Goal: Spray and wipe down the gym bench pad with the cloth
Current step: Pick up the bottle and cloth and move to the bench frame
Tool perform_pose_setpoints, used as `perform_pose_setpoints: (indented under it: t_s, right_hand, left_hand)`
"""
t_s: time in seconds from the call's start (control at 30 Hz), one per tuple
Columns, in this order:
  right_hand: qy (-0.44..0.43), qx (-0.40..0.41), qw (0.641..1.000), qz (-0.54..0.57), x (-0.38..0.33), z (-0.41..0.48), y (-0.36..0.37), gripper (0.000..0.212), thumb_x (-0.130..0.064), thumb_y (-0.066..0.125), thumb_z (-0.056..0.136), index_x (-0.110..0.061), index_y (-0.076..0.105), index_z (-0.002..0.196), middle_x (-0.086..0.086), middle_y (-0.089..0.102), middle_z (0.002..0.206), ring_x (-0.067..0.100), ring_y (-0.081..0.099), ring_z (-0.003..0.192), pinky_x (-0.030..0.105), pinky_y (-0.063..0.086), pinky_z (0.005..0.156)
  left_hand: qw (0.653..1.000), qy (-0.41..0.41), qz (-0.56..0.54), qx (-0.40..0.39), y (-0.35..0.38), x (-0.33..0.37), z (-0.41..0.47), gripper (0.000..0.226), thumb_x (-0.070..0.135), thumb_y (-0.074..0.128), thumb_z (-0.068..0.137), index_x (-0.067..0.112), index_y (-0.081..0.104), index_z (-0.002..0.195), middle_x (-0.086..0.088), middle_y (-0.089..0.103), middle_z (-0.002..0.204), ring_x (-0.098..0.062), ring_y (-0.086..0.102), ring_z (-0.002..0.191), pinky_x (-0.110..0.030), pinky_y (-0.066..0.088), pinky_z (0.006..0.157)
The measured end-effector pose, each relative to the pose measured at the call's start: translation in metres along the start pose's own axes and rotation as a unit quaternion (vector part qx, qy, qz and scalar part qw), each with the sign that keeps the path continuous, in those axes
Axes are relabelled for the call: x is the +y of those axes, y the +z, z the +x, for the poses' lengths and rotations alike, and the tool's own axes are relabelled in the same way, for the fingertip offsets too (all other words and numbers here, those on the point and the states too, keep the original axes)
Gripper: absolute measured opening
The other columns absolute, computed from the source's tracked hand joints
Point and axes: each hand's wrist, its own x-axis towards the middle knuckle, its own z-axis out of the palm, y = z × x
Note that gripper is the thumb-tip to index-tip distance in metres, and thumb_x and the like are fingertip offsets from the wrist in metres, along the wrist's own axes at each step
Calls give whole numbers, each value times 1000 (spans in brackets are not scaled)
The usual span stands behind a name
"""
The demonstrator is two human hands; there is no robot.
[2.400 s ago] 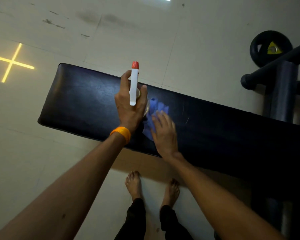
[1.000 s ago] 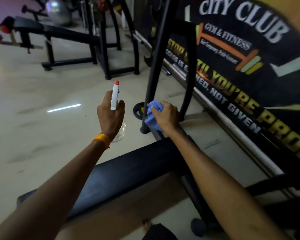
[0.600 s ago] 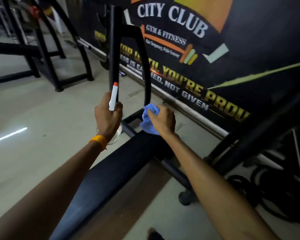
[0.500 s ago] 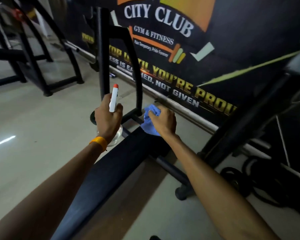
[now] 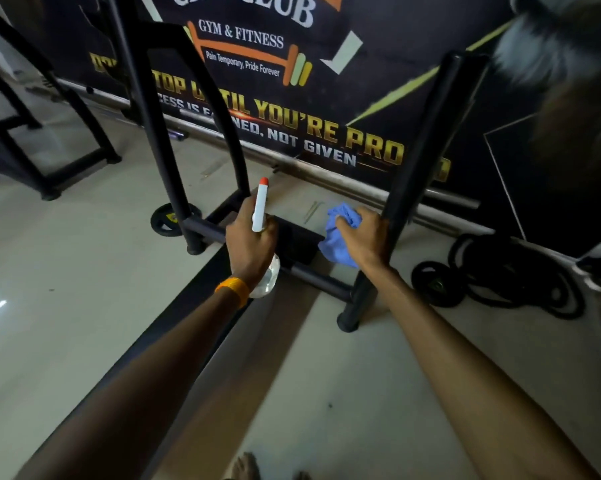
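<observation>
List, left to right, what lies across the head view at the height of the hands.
Small black weight plate on the floor → left hand gripping the white spray bottle with red tip → crumpled blue cloth → right hand holding it → pile of black weight plates on the floor.

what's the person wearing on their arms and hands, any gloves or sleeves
No gloves and no sleeves in view: both arms are bare. The left arm has an orange wristband at the wrist, just behind the left hand. The right arm and right hand wear nothing that shows, no watch or band. No rings can be made out on either hand.
</observation>
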Motion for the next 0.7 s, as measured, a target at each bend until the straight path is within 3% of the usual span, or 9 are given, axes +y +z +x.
perform_pose_setpoints:
  t_s: [0.17, 0.4, 0.5, 0.7]
  right_hand:
    - [32, 46, 998, -14, 21, -59, -46, 22, -34, 69, 90, -18, 61, 77, 0, 60, 73, 21, 57, 68, 27, 39, 61]
    - [90, 109, 989, -37, 32, -154, -89, 25, -37, 69, 88, -13, 68, 84, 4, 70, 80, 24, 65, 74, 28, 43, 61]
    - [116, 131, 984, -38, 30, -203, -100, 22, -34, 69, 87, -13, 65, 80, 7, 72, 83, 25, 64, 75, 28, 42, 62]
    - [195, 147, 969, -47, 42, -309, -122, 28, -40, 68, 85, -13, 63, 79, 6, 70, 80, 30, 67, 77, 38, 56, 67]
  left_hand:
    - [998, 10, -14, -52, 0, 18, -56, 11, 10, 58, 89, 9, 61, 99, -14, 64, 79, -29, 60, 71, -56, 53, 69]
    - [988, 41, -61, -137, -25, 36, -124, 25, 7, 62, 90, 12, 65, 115, -11, 68, 85, -21, 64, 75, -51, 57, 71]
    - [982, 55, -83, -162, -46, 40, -155, 25, 8, 62, 90, 12, 64, 114, -13, 68, 84, -27, 63, 76, -50, 55, 70]
    - [966, 51, -99, -234, -77, 46, -223, 20, 19, 58, 88, 17, 63, 107, 12, 64, 80, -22, 64, 75, -50, 55, 70]
